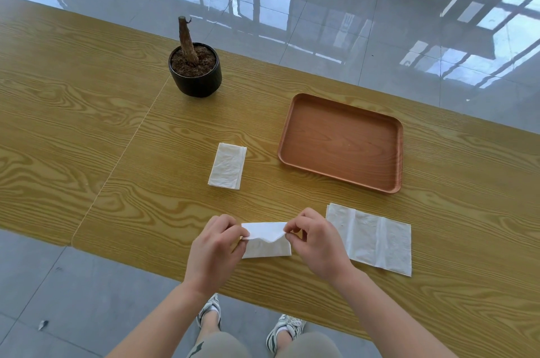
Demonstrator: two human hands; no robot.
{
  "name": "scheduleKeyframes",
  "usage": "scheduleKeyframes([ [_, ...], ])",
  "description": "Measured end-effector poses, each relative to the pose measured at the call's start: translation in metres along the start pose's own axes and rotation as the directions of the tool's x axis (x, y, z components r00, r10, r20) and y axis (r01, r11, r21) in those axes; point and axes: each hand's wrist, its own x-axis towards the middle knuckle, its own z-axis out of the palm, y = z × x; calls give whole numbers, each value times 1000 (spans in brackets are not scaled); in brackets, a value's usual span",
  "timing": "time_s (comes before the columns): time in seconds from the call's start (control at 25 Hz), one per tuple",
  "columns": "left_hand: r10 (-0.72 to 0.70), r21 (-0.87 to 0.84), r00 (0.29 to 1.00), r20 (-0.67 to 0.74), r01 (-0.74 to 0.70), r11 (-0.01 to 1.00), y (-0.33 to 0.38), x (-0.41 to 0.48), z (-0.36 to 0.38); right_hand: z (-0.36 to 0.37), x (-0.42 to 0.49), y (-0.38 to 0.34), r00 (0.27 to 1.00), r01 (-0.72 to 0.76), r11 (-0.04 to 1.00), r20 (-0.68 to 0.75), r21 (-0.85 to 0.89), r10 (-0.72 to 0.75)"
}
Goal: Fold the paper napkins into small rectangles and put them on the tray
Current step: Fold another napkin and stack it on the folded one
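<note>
A white paper napkin (267, 243) lies near the table's front edge, its top layer lifted and half folded over. My left hand (214, 249) pinches its left end and my right hand (317, 243) pinches its right end. A folded napkin (228, 166) lies flat further back, left of the brown wooden tray (342, 143), which holds nothing. A larger, flatter napkin stack (377, 239) lies just right of my right hand.
A black pot with a bare stump in soil (194, 68) stands at the back left of the wooden table (87, 124). The table's front edge runs diagonally below my hands, with my shoes and grey floor beyond it.
</note>
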Motion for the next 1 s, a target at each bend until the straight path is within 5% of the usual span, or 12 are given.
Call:
scheduleKeyframes([
  [0.36,248,237,961,119,-270,933,-13,-14,6,14,-13,7,998,37,992,59,-122,-30],
  [0.48,213,239,970,119,-236,942,-11,-18,10,19,-16,10,996,19,991,88,-129,-8],
  [0.72,203,283,979,15,-199,938,-3,-20,35,30,-6,3,995,-41,993,-94,-112,31],
  [1.0,273,333,959,80,-284,899,-18,-26,52,46,12,-12,998,-21,989,50,-146,28],
])
